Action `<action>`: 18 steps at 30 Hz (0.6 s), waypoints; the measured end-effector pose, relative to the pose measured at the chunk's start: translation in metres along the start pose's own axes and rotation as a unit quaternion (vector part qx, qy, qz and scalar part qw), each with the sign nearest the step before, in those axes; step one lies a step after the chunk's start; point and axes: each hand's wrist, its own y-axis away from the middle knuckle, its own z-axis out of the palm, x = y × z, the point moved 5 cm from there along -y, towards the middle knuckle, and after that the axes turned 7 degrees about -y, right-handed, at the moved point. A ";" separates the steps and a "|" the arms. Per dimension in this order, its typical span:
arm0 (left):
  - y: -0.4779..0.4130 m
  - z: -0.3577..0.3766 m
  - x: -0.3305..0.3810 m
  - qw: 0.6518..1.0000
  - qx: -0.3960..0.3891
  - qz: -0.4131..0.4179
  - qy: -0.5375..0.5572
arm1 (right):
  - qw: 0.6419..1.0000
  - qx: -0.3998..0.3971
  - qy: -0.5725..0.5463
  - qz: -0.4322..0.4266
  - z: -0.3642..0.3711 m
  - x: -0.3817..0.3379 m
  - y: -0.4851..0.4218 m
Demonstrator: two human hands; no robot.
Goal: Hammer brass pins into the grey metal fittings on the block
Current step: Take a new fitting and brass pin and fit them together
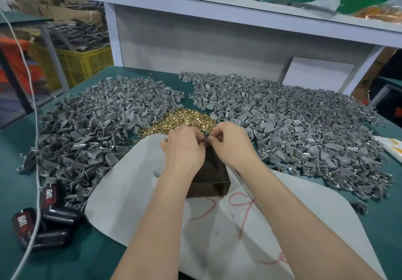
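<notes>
A dark metal block (pixel 212 179) stands on a grey sheet (pixel 134 197) in the middle of the table. My left hand (pixel 185 147) and my right hand (pixel 231 143) meet over the block's far edge, fingertips pinched together on a small grey fitting (pixel 206 140) that they mostly hide. A heap of brass pins (pixel 180 119) lies just beyond my hands. Grey metal fittings lie in a big pile on the left (pixel 97 131) and another on the right (pixel 304 131). No hammer shows.
Several black and red tape packs (pixel 52 212) lie at the front left, crossed by a white cable (pixel 36 140). The table is covered in green cloth (pixel 19 188). A white shelf (pixel 217 7) rises behind it; a yellow crate (pixel 87 62) stands far left.
</notes>
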 end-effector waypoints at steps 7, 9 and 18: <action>0.000 -0.001 0.002 1.000 0.003 0.017 -0.025 | 0.991 -0.055 0.119 -0.038 -0.001 -0.016 -0.006; 0.000 -0.001 0.003 1.000 0.003 0.017 -0.026 | 0.990 -0.056 0.124 -0.043 -0.001 -0.017 -0.006; 0.001 -0.002 0.002 1.000 0.014 0.001 -0.011 | 0.999 0.002 0.022 -0.040 0.004 -0.004 0.001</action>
